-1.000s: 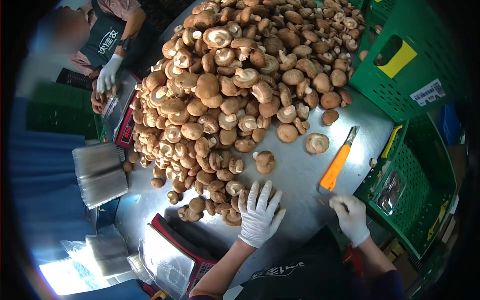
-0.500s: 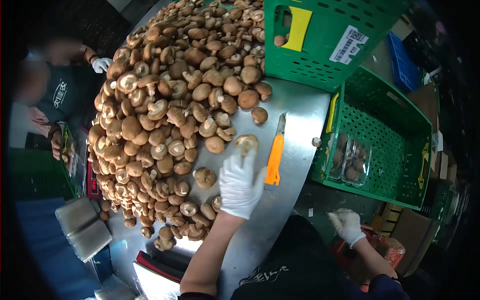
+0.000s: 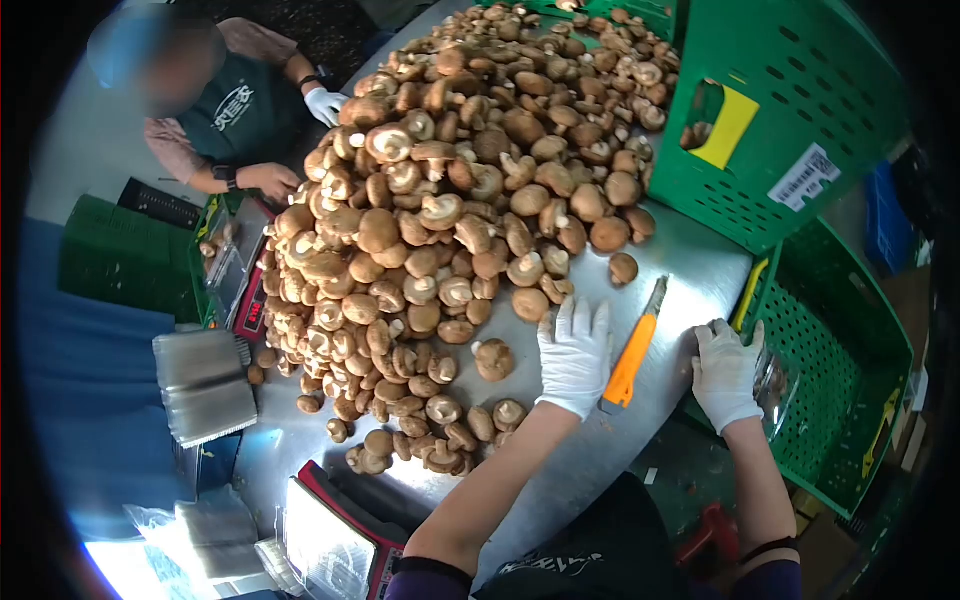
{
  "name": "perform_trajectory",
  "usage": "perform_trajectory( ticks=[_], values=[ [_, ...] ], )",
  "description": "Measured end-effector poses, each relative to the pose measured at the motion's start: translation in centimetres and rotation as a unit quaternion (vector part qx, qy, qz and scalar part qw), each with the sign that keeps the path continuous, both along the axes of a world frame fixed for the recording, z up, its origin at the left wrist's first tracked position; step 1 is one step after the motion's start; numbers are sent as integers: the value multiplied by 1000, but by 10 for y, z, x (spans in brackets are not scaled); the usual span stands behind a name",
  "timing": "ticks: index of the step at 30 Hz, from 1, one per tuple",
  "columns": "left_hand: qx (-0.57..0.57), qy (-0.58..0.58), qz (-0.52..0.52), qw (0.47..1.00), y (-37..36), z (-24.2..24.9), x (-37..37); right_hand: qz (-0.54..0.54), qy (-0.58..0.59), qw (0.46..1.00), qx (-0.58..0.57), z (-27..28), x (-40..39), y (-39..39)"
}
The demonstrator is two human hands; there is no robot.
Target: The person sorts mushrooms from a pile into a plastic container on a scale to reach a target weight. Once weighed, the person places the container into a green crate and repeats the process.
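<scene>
My left hand [image 3: 575,360], in a white glove, is on the metal table with its fingers stretched out and apart. Its fingertips are beside a brown mushroom [image 3: 529,304] at the edge of the large mushroom pile [image 3: 420,220]. To its right lies an orange-handled knife [image 3: 637,350], blade pointing away from me. My right hand [image 3: 727,372], also gloved, is at the table's right edge by the green crate, fingers spread and slightly bent. What lies under either palm is hidden. A single mushroom [image 3: 493,360] rests left of my left hand.
A green crate [image 3: 830,470] on the right holds a clear plastic box [image 3: 778,385], partly behind my right hand. Another green crate [image 3: 770,110] stands tilted at the back. A red scale [image 3: 385,570] and stacked plastic trays [image 3: 205,385] are at left. A co-worker [image 3: 250,110] stands across.
My right hand has come up from low on the right to the table edge. My left hand's fingers have spread, and the mushroom at their tips no longer shows. The view has shifted.
</scene>
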State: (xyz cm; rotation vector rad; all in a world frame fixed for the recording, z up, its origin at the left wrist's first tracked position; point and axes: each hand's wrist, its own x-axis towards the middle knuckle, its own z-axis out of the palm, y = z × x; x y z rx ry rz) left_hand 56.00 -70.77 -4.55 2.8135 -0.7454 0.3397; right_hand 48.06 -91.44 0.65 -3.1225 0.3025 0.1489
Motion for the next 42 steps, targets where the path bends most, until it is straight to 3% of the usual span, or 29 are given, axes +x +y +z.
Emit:
perform_trajectory(
  ticks=[1,2,6,9,12,15,18,19,25,27,31,35,38,41,42],
  values=[
    [-7,37,3,999,9,0,3,-15,46,999,18,-5,7,-3],
    [-15,74,7,997,19,1,2,13,-12,999,-33,-19,5,-6],
    [22,136,4,991,67,6,-16,33,6,999,-17,-28,0,-17],
    [124,196,24,972,89,33,-28,90,152,983,46,17,-9,-5],
    [29,100,5,995,80,55,-15,126,105,976,144,39,-24,13],
    [-41,32,-57,997,48,66,38,75,-24,976,202,26,-12,45],
    [23,42,4,999,23,71,84,104,-67,970,209,10,-2,83],
    [10,25,2,1000,26,63,94,86,14,975,207,8,-2,94],
    [104,-79,-8,991,70,22,44,-2,-108,978,177,-39,-1,94],
    [60,7,-4,998,77,34,22,-24,-144,982,119,-37,17,88],
    [15,51,55,997,90,44,-12,19,-248,911,330,-26,44,109],
    [-54,37,90,994,99,48,-30,26,-245,856,455,-30,79,155],
    [-20,56,127,990,99,66,-7,47,-255,881,395,-27,114,170],
    [31,120,119,985,107,61,23,141,-214,909,329,-34,124,183],
    [-8,128,118,985,111,58,20,143,-226,911,314,-39,119,185]
  ],
)
